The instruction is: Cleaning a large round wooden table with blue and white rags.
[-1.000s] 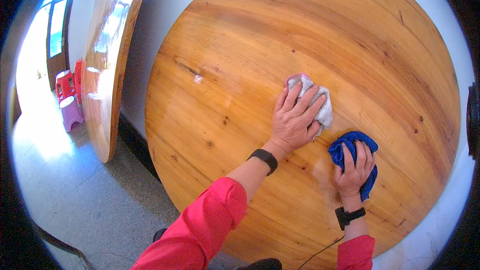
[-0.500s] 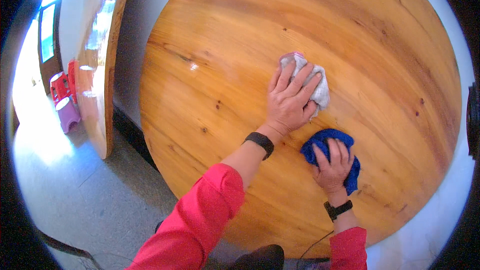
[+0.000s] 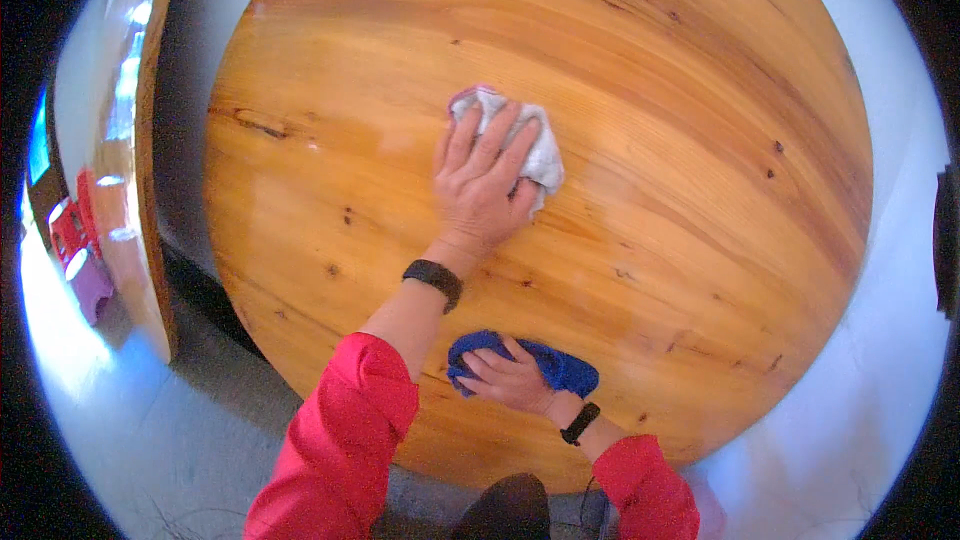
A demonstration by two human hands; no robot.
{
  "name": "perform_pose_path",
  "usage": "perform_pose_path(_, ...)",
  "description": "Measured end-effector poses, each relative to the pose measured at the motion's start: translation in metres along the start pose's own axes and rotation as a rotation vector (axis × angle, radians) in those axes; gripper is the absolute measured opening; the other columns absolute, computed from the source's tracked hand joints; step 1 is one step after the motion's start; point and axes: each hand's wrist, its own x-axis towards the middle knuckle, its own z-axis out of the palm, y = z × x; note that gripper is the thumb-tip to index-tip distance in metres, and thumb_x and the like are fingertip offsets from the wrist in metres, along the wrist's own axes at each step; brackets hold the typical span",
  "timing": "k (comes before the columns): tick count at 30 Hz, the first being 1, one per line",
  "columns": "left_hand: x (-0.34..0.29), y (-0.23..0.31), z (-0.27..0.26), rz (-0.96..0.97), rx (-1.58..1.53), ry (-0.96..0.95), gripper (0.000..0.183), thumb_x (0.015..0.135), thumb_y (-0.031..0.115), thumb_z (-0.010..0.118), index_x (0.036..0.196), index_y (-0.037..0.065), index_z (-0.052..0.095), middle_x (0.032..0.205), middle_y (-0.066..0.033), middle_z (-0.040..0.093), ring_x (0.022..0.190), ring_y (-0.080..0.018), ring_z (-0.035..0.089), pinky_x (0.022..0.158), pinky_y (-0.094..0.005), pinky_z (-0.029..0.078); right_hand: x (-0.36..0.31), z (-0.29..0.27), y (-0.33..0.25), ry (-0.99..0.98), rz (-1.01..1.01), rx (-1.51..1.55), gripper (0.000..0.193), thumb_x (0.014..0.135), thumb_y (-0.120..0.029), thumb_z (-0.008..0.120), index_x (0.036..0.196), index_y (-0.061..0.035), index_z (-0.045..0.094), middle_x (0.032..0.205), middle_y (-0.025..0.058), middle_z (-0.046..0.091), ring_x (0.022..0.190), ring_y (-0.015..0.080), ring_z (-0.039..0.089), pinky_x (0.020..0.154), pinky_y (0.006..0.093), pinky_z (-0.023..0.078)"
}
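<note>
A large round wooden tabletop (image 3: 680,210) with a glossy surface and dark knots stands in front of me. My left hand (image 3: 480,185) lies on a white cloth (image 3: 543,160) with a pinkish edge, near the middle of the top. Its fingers are spread and press the cloth to the wood, the thumb at its near edge. Closer to me, my right hand (image 3: 508,378) grips a bunched blue cloth (image 3: 570,372) against the wood, fingers pointing left. Part of that cloth trails out to the right behind the hand. Both wrists wear dark bands.
Another glossy wooden round top (image 3: 125,170) stands on edge at the left. Beyond it are a red plastic stool (image 3: 70,230) and a purple stool (image 3: 90,285). Grey floor (image 3: 215,440) runs along the lower left, and my dark-clothed knee (image 3: 515,505) shows below the near rim.
My right hand has swept the blue cloth leftward and nearer to me, turning to point left. My left hand stays on the white cloth, shifted slightly away. The view has swung right.
</note>
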Motion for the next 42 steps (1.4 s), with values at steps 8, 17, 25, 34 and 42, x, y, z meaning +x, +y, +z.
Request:
perform_pose_path(8,-0.003,-0.006,-0.003,0.016,0.050,-0.032,0.045,0.075,0.016,0.056,0.119,0.012,0.065,0.133,-0.0094,0.056,0.126,-0.0408,0.044,0.109,-0.0491,0.032,0.026,-0.059,0.045,-0.080,0.058,-0.091,0.029,0.080,-0.025,0.058,0.108,-0.0253,0.065,0.123,0.0036,0.058,0.110,0.0195,0.056,0.097,0.0434,0.042)
perform_pose_path(17,-0.001,-0.004,0.001,0.056,0.091,-0.056,0.044,0.077,0.016,0.051,0.119,0.009,0.064,0.132,-0.0105,0.056,0.127,-0.0393,0.044,0.110,-0.0472,0.031,0.011,-0.166,0.133,0.022,0.419,-0.441,0.036,0.083,-0.022,0.055,0.118,-0.0289,0.062,0.123,0.0057,0.054,0.119,0.0259,0.048,0.100,0.0485,0.038)
perform_pose_path(25,-0.004,-0.005,0.006,0.052,0.135,-0.001,0.043,0.079,0.019,0.051,0.120,0.012,0.064,0.133,-0.0091,0.056,0.124,-0.0381,0.046,0.107,-0.0463,0.034,-0.074,-0.225,0.189,0.292,0.867,-0.706,0.055,0.073,-0.010,0.063,0.128,-0.0122,0.055,0.129,0.0154,0.050,0.121,0.0371,0.045,0.103,0.0482,0.036)
perform_pose_path(34,-0.002,0.001,0.014,0.062,0.134,0.035,0.043,0.078,0.019,0.052,0.119,0.015,0.065,0.133,-0.0052,0.057,0.122,-0.0344,0.048,0.106,-0.0429,0.035,-0.264,-0.201,0.120,0.433,1.628,-0.816,0.051,0.088,-0.020,0.051,0.133,0.0047,0.045,0.139,0.0274,0.042,0.129,0.0421,0.039,0.111,0.0464,0.027)
perform_pose_path(42,-0.005,-0.009,0.008,0.084,0.189,0.007,0.044,0.077,0.019,0.053,0.119,0.015,0.065,0.133,-0.0043,0.056,0.122,-0.0337,0.048,0.105,-0.0431,0.035,-0.243,-0.171,0.011,0.023,2.035,-0.738,0.056,0.096,-0.031,0.044,0.132,0.0117,0.043,0.137,0.0319,0.043,0.128,0.0444,0.041,0.111,0.0466,0.029)
